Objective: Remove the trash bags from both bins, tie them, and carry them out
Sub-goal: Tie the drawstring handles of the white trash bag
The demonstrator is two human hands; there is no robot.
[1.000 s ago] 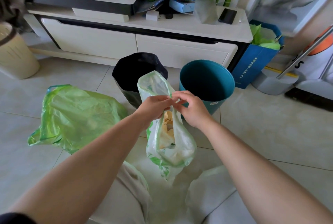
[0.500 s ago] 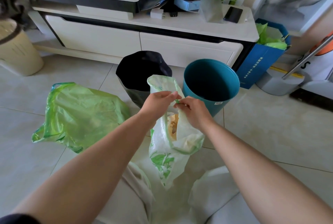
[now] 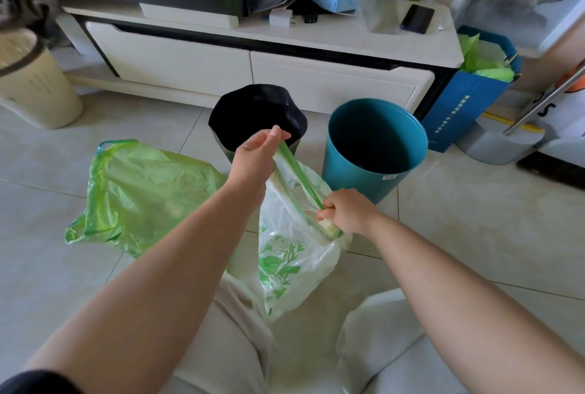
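Translucent white plastic trash bag (image 3: 294,267) printed with green leaves hangs in the air between a person's two bare forearms, above their pale trousers (image 3: 240,346) and the tiled floor (image 3: 474,219). Pale crumpled rubbish shows at its gathered mouth. A green drawstring band (image 3: 297,172) runs taut from that mouth up and to the left. The left hand (image 3: 253,162) is raised, with thumb and fingers pinched on the upper end of the band. The right hand (image 3: 345,213) sits lower, its fingers curled tight around the bag's neck where the band comes out.

Just to the left, a loose, translucent green plastic trash bag (image 3: 142,194) lies slumped on the floor. Behind the hands stand two round bins side by side: a black bin (image 3: 256,115) on the left and a teal plastic bin (image 3: 376,140) on the right, both showing dark insides. Behind them runs a low white cabinet (image 3: 190,61) with two drawers. A dark phone (image 3: 417,18) lies near the cabinet top's right end. A blue paper bag (image 3: 459,108) holding green sheets stands at the cabinet's right end. A cream ribbed bin (image 3: 34,86) stands at the far left.
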